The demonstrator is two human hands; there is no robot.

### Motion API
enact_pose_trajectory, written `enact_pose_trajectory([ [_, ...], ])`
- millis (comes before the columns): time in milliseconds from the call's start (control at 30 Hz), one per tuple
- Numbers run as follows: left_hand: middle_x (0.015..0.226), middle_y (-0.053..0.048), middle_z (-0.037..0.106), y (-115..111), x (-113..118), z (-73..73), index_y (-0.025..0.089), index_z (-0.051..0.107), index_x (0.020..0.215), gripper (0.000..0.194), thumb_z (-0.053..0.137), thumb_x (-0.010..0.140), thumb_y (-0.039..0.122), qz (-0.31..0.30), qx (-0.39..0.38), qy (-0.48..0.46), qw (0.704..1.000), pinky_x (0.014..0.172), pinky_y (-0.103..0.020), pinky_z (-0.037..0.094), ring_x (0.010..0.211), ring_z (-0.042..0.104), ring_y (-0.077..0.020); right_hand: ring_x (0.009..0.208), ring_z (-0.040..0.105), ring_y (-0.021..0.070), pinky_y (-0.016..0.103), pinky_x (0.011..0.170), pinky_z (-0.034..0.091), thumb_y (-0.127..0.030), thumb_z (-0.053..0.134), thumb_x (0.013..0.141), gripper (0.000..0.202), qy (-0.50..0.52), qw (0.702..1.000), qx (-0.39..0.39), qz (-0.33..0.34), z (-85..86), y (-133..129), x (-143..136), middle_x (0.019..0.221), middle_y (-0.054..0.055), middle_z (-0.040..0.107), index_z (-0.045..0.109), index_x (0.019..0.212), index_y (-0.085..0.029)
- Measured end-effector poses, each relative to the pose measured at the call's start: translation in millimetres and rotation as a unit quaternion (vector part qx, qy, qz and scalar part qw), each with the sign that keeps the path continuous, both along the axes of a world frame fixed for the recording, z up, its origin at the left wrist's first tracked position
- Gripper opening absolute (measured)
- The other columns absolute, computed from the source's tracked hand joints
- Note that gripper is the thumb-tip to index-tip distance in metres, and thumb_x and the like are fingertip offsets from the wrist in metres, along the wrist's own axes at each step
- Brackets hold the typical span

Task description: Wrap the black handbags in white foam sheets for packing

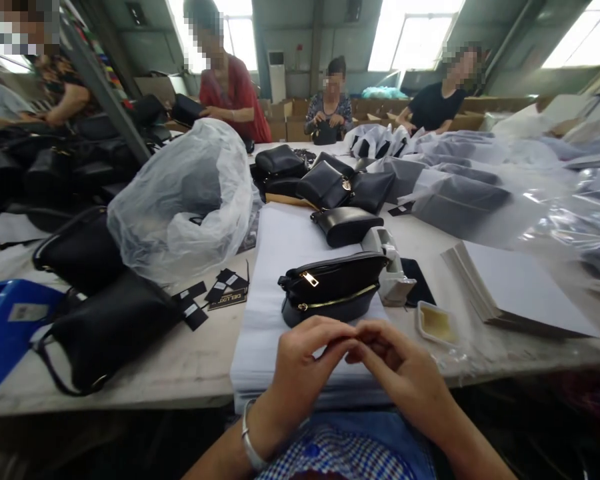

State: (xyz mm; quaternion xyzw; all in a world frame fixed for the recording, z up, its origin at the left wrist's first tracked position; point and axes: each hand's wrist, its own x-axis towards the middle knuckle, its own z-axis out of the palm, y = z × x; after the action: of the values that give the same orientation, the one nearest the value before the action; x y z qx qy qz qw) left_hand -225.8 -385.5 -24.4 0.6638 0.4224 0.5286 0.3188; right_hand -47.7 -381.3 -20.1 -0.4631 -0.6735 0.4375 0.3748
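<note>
My left hand (307,357) and my right hand (397,363) meet at the fingertips just in front of a black handbag (330,308). Thumbs and fingers of both are pinched together; whatever lies between them is too small or hidden to make out. The handbag stands upright on a thick stack of white paper (260,333), with a gold zipper across its front and a gold zip pull on top. Behind it, a second black bag (347,225) rests on the same stack. A white tape dispenser (396,283) stands close to the handbag's right side.
Left are black bags (115,327), a blue plastic object (15,327), black tags (227,293) and a big clear plastic bag (180,200). A small dish (436,323) and stacked white boards (525,287) lie right. Wrapped bags (460,200) and several people are beyond.
</note>
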Motion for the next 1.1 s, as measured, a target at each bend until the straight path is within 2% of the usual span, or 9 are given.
enact_pose_trajectory([
  [100, 0.083, 0.002, 0.074, -6.7, -10.4, -3.6, 0.024, 0.074, 0.100, 0.019, 0.075, 0.082, 0.019, 0.077, -0.038, -0.031, 0.996, 0.065, -0.018, 0.052, 0.073, 0.067, -0.0104, 0.060, 0.063, 0.0143, 0.023, 0.052, 0.051, -0.042, 0.066, 0.089, 0.024, 0.042, 0.998, -0.047, 0.006, -2.5, 4.4, -15.0, 0.077, 0.003, 0.068, 0.068, 0.100, -0.020],
  [200, 0.081, 0.003, 0.075, -8.8, -19.8, -4.5, 0.024, 0.075, 0.094, 0.015, 0.077, 0.080, 0.021, 0.114, -0.060, -0.058, 0.990, 0.065, -0.018, 0.053, 0.072, 0.068, -0.0107, 0.072, 0.064, 0.0151, 0.023, 0.061, 0.051, -0.036, 0.070, 0.087, 0.014, 0.025, 0.999, 0.024, 0.006, -3.7, 11.5, -26.9, 0.082, 0.003, 0.068, 0.073, 0.089, -0.022],
  [300, 0.082, 0.002, 0.076, -7.6, -29.3, -3.4, 0.024, 0.076, 0.092, 0.014, 0.079, 0.078, 0.023, 0.128, -0.070, -0.079, 0.986, 0.068, -0.020, 0.055, 0.073, 0.069, -0.0122, 0.083, 0.066, 0.0167, 0.025, 0.073, 0.052, -0.030, 0.071, 0.087, 0.007, 0.029, 0.997, 0.075, 0.013, -2.8, 18.0, -36.8, 0.089, 0.002, 0.070, 0.076, 0.091, -0.026],
  [433, 0.082, 0.002, 0.076, -4.7, -38.6, -3.1, 0.025, 0.076, 0.089, 0.013, 0.080, 0.077, 0.024, 0.161, -0.055, -0.077, 0.982, 0.067, -0.019, 0.054, 0.073, 0.069, -0.0118, 0.079, 0.066, 0.0166, 0.026, 0.068, 0.051, -0.029, 0.073, 0.085, 0.006, 0.029, 0.996, 0.088, 0.004, 1.0, 20.7, -49.9, 0.087, 0.003, 0.070, 0.076, 0.090, -0.026],
  [533, 0.083, 0.003, 0.076, -3.2, -43.6, -5.1, 0.026, 0.076, 0.089, 0.012, 0.079, 0.078, 0.024, 0.166, -0.047, -0.078, 0.982, 0.067, -0.018, 0.054, 0.074, 0.069, -0.0111, 0.069, 0.061, 0.0138, 0.023, 0.053, 0.044, -0.030, 0.074, 0.085, 0.007, 0.018, 0.994, 0.107, -0.004, 3.4, 20.8, -58.9, 0.083, 0.002, 0.068, 0.076, 0.089, -0.025],
  [633, 0.084, 0.003, 0.077, -2.2, -48.5, -8.5, 0.026, 0.077, 0.089, 0.013, 0.080, 0.077, 0.024, 0.164, -0.057, -0.091, 0.981, 0.069, -0.017, 0.056, 0.074, 0.070, -0.0111, 0.060, 0.055, 0.0111, 0.023, 0.047, 0.037, -0.029, 0.073, 0.085, 0.007, 0.002, 0.991, 0.133, -0.012, 3.9, 22.3, -65.4, 0.076, 0.001, 0.065, 0.077, 0.089, -0.024],
  [767, 0.086, 0.002, 0.077, 1.1, -55.0, -13.1, 0.025, 0.077, 0.090, 0.014, 0.080, 0.077, 0.027, 0.161, -0.077, -0.118, 0.977, 0.074, -0.018, 0.058, 0.077, 0.072, -0.0124, 0.054, 0.051, 0.0098, 0.022, 0.047, 0.039, -0.028, 0.073, 0.085, 0.007, -0.021, 0.988, 0.150, -0.023, 3.1, 26.4, -72.3, 0.066, -0.001, 0.060, 0.078, 0.087, -0.023],
  [933, 0.086, 0.001, 0.078, 7.8, -60.8, -15.2, 0.023, 0.077, 0.090, 0.016, 0.081, 0.076, 0.029, 0.160, -0.089, -0.155, 0.971, 0.074, -0.020, 0.059, 0.078, 0.073, -0.0136, 0.064, 0.062, 0.0119, 0.021, 0.058, 0.049, -0.028, 0.072, 0.086, 0.008, -0.016, 0.989, 0.146, -0.025, 0.8, 30.9, -80.4, 0.073, 0.000, 0.068, 0.078, 0.090, -0.025],
  [1100, 0.085, -0.001, 0.077, 12.1, -65.6, -18.5, 0.021, 0.076, 0.092, 0.016, 0.078, 0.078, 0.030, 0.163, -0.096, -0.169, 0.967, 0.075, -0.023, 0.059, 0.078, 0.073, -0.0148, 0.064, 0.065, 0.0118, 0.020, 0.057, 0.050, -0.028, 0.073, 0.085, 0.007, -0.012, 0.987, 0.153, -0.040, -4.2, 32.5, -82.8, 0.074, -0.001, 0.068, 0.078, 0.090, -0.026],
])
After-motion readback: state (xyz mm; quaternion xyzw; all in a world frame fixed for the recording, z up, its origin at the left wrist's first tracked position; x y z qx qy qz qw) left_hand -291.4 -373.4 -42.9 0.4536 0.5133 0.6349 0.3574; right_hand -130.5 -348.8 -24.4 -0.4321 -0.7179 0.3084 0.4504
